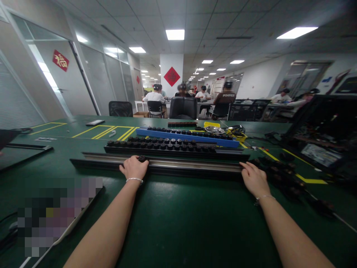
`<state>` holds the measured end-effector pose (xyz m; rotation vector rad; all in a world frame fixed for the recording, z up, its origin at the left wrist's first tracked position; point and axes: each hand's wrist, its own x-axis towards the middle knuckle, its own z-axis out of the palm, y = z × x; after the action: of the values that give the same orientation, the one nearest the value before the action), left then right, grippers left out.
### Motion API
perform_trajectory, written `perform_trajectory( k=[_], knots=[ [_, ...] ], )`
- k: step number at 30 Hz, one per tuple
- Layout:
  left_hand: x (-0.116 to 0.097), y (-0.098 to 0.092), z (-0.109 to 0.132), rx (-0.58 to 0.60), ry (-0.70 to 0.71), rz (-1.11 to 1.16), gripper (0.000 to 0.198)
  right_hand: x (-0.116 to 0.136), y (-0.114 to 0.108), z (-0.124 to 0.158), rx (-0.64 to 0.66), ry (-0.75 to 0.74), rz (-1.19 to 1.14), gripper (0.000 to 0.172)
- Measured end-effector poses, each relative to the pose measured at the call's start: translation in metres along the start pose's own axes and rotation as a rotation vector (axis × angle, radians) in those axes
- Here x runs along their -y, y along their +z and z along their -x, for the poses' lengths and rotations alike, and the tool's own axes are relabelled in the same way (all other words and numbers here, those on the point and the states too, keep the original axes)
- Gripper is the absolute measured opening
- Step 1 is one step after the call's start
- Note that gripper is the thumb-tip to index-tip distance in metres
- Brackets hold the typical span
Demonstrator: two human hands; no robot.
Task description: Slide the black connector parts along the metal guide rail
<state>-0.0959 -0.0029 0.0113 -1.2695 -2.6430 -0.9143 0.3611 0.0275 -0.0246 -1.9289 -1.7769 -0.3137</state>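
Note:
A long black rail (192, 166) with a shiny metal channel lies crosswise on the green table in front of me. My left hand (134, 167) is closed over its left-centre part, fingers curled around a small black round part (143, 159) at the channel; the fingertips are partly hidden. At the rail's right end my right hand (254, 176) grips the edge, thumb in front and index finger on top. Just behind lies another black rail (231, 152), carrying rows of black round parts (164, 146). A blue rail (227, 142) with similar parts lies farther back.
Loose black parts (287, 175) and a cable lie to the right, beside a large opened device (320, 137). A metal dish (214, 130) and a yellow tray (212, 124) stand at the back. A black frame (41, 149) lies left. People sit at desks beyond.

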Motion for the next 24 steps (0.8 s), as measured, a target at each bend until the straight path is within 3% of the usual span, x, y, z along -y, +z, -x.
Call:
perform_trajectory(
  k=[24],
  knots=[
    [-0.0048, -0.0009, 0.0041, 0.044, 0.021, -0.031, 0.048, -0.0018, 0.0008, -0.0006, 0.011, 0.003, -0.010, 0.047]
  ],
)
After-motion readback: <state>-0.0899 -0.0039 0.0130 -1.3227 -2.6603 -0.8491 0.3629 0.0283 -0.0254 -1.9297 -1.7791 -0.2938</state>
